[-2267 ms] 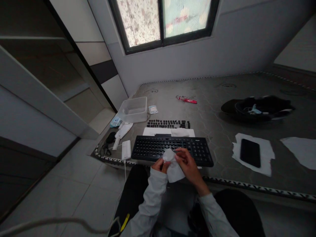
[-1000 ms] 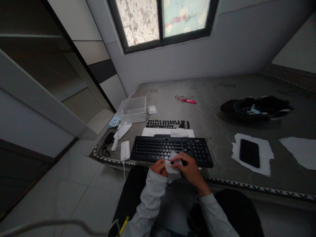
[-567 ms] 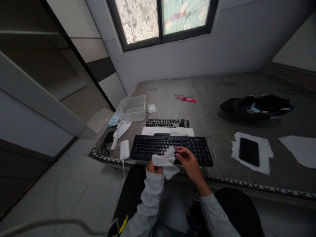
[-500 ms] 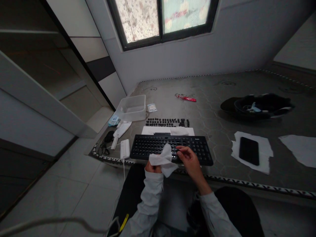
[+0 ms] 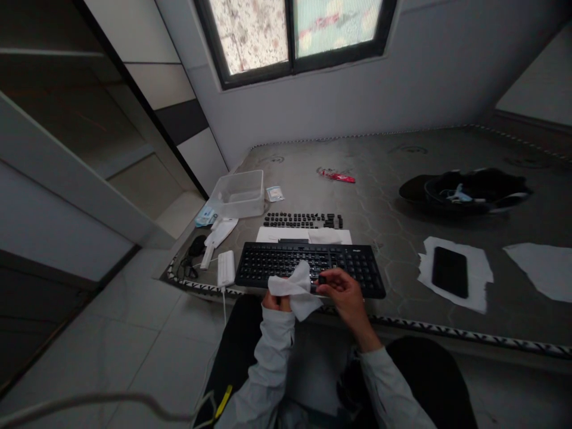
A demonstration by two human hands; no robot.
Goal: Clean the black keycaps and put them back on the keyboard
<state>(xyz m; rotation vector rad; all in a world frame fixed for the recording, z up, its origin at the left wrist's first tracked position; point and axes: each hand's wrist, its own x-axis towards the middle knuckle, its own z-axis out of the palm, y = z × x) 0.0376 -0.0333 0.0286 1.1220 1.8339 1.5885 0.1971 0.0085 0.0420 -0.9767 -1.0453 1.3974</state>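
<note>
A black keyboard (image 5: 268, 262) lies along the table's front edge, with many keys off its main block. My left hand (image 5: 277, 302) is closed on a white wipe (image 5: 300, 289), which drapes over the keyboard's lower edge and hides most of the fingers. Pinched between the thumb and fingers of my right hand (image 5: 342, 291) is a small black keycap (image 5: 322, 279), just right of the wipe. Behind the keyboard, loose keycaps (image 5: 290, 220) are laid out in rows. A white sheet (image 5: 268, 236) with a folded wipe on it lies between them and the keyboard.
To the left are a clear plastic bin (image 5: 239, 193), a white power strip (image 5: 226, 268) with its cord and a black mouse (image 5: 197, 245). A red packet (image 5: 342, 177) lies farther back. A phone (image 5: 450, 272) on white paper and a black cap (image 5: 473, 193) are at right.
My right hand has turned slightly and shifted a little left, and the keycap in its fingers shows more clearly. My left hand and the wipe have barely moved.
</note>
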